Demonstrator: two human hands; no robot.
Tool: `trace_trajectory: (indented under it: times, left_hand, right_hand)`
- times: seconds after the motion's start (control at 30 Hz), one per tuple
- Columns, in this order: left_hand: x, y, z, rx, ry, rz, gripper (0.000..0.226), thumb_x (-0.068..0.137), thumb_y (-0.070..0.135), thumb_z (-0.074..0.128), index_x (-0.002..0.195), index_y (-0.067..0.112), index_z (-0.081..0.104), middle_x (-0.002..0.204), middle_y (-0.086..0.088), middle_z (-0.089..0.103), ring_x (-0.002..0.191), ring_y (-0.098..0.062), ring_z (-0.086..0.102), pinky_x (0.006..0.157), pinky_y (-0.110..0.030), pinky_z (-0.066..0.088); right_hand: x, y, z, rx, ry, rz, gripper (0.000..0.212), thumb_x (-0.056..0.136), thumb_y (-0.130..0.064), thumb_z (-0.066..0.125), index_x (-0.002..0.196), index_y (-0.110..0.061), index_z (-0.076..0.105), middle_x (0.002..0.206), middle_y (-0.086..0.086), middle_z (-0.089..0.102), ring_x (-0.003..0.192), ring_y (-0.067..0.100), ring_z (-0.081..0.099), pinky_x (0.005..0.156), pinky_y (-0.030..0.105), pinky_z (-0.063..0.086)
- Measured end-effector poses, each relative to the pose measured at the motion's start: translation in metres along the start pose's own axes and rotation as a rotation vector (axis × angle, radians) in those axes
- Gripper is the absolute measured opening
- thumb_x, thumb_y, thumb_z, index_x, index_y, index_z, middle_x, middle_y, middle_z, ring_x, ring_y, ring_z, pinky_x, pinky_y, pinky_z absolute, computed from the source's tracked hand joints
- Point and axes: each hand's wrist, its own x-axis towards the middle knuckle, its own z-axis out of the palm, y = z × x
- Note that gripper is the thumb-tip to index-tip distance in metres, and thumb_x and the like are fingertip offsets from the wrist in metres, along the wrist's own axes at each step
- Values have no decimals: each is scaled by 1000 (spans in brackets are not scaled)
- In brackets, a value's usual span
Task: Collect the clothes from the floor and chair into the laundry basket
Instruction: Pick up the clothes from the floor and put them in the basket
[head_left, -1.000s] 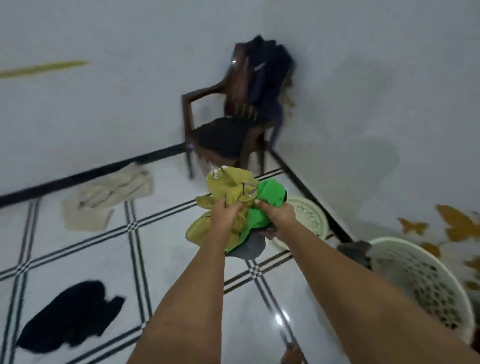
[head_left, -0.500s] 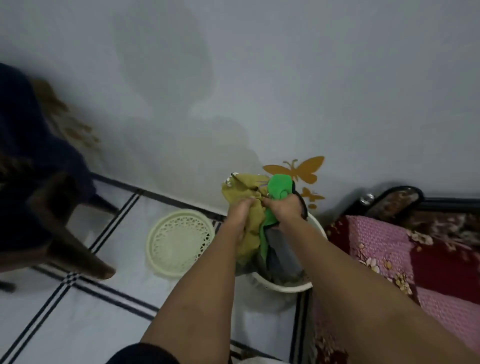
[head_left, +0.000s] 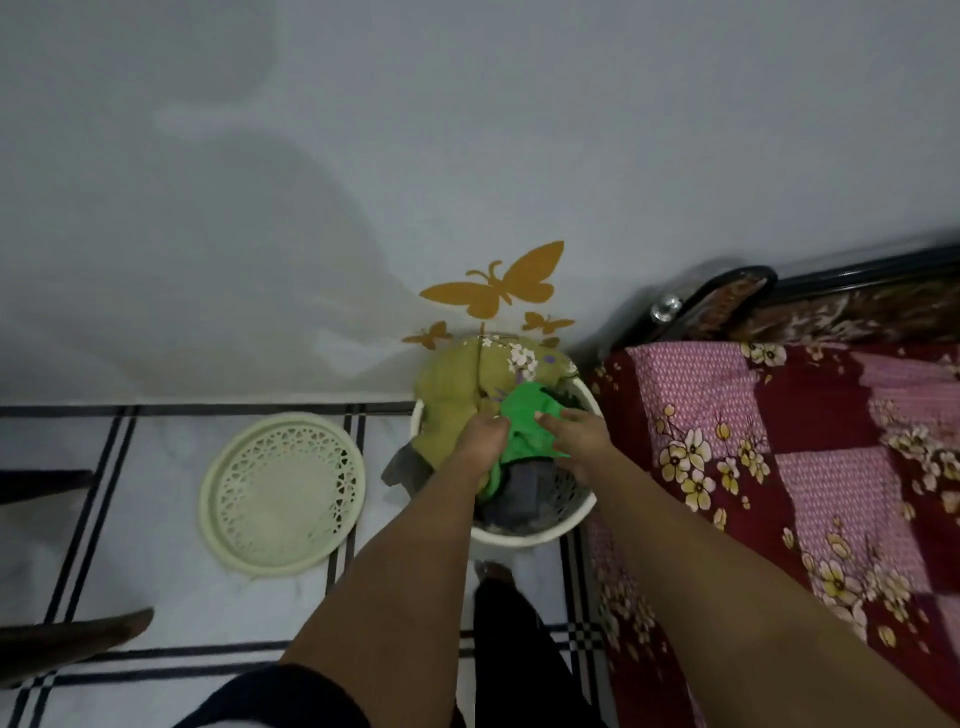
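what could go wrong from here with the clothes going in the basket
1. A grey cloth hangs over the left rim of the basket. It may slide to the floor once the left hand and right hand lift off the pile.
2. The olive cloth is heaped above the far rim, so it could spill toward the wall, and the lid lying on the floor may not close over it.
3. A hard downward push might tip the basket.

Pale wall (head_left: 467, 130), tiled floor (head_left: 171, 587), quilted bed (head_left: 810, 447)
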Motion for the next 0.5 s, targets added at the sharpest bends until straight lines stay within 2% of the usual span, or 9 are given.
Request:
trace_trajectory:
  times: [0.03, 0.1, 0.17, 0.2, 0.23, 0.3, 0.37, 0.43, 0.5]
  left_hand:
    - [-2, 0, -1, -18, 13, -19, 29, 95, 22, 39, 90, 3, 62, 87, -14, 59, 82, -30, 59, 79, -32, 47]
    - [-3, 1, -3, -35, 63, -81, 29, 99, 18, 35, 78, 13, 55, 80, -7, 51, 72, -19, 50, 68, -29, 42]
    - [-9, 6, -12, -63, 101, -71, 30, 99, 21, 34, 107, 10, 61, 107, -14, 60, 96, -28, 57, 84, -32, 48]
    - [-13, 6, -19, -96, 157, -55, 36, 98, 23, 35, 122, 9, 58, 122, -16, 59, 109, -33, 56, 95, -36, 49]
    - [-19, 7, -27, -109, 197, -47, 40, 96, 25, 36, 129, 10, 54, 130, -15, 57, 115, -34, 55, 100, -39, 47]
    - [-31, 7, -43, -132, 274, -33, 43, 96, 26, 38, 134, 11, 50, 134, -12, 54, 121, -33, 51, 102, -37, 44]
    - [-50, 6, -61, -204, 380, 9, 44, 97, 23, 38, 137, 7, 47, 140, -12, 49, 127, -32, 47, 104, -37, 40]
    - [-80, -10, -87, -280, 510, 55, 43, 97, 20, 38, 136, 4, 47, 144, -12, 46, 131, -29, 45, 109, -37, 38]
    - [-104, -28, -104, -339, 586, 53, 36, 98, 19, 37, 130, 6, 50, 138, -9, 49, 126, -25, 47, 101, -32, 42]
  right_hand:
    - [1, 0, 1, -25, -17, -1, 63, 85, -17, 69, 139, 1, 42, 136, 18, 52, 119, 33, 53, 92, 37, 47]
    - [5, -2, 5, -91, -58, -24, 63, 85, -25, 69, 138, -2, 44, 141, 14, 50, 126, 33, 50, 104, 41, 44]
    - [-4, -13, 10, -185, -144, -84, 58, 87, -27, 66, 137, -3, 47, 139, 5, 51, 128, 30, 47, 108, 40, 41]
    - [-10, -20, 15, -238, -187, -127, 56, 89, -26, 64, 137, -3, 47, 136, 1, 50, 129, 29, 47, 107, 37, 41]
    - [-16, -27, 21, -299, -227, -154, 56, 90, -26, 63, 138, -2, 46, 139, 5, 50, 129, 29, 47, 104, 34, 41]
    - [-27, -38, 35, -400, -292, -223, 56, 90, -26, 62, 138, -2, 46, 142, 15, 50, 128, 30, 49, 100, 32, 42]
    - [-48, -47, 55, -512, -374, -309, 55, 90, -28, 61, 136, 0, 48, 140, 21, 51, 127, 33, 50, 102, 37, 42]
    - [-77, -47, 85, -621, -486, -380, 56, 89, -27, 62, 136, 0, 48, 140, 19, 51, 128, 32, 50, 106, 37, 40]
    - [-100, -44, 107, -686, -561, -448, 53, 90, -22, 62, 134, 4, 49, 138, 19, 53, 127, 32, 50, 103, 34, 40]
